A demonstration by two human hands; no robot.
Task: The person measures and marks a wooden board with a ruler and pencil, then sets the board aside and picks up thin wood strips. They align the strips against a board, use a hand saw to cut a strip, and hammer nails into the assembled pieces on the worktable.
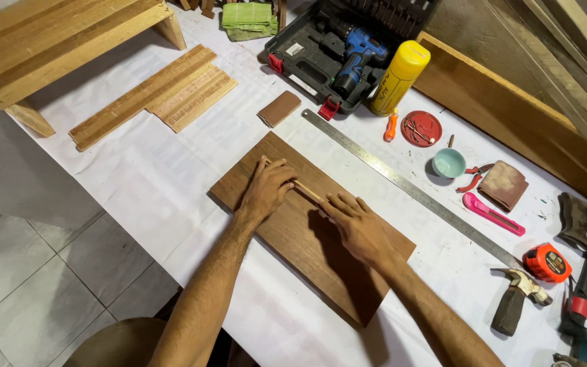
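A dark brown wooden board (287, 224) lies flat on the white-covered table (151, 177). My left hand (266, 189) rests on its upper part with the fingers curled over one end of a thin, light wooden stick (307, 191). My right hand (358, 228) lies on the board just right of it, fingertips pressing the other end of the stick. The stick runs diagonally between the two hands, flat on the board.
A long steel ruler (409, 187) lies diagonally beside the board. Further right are a pink cutter (492, 213), a teal cup (449, 163), a red lid with screws (420, 128), a hammer (518, 295), an orange tape measure (547, 262), a yellow bottle (399, 77) and a drill case (344, 47). Light wood slats (154, 95) lie upper left.
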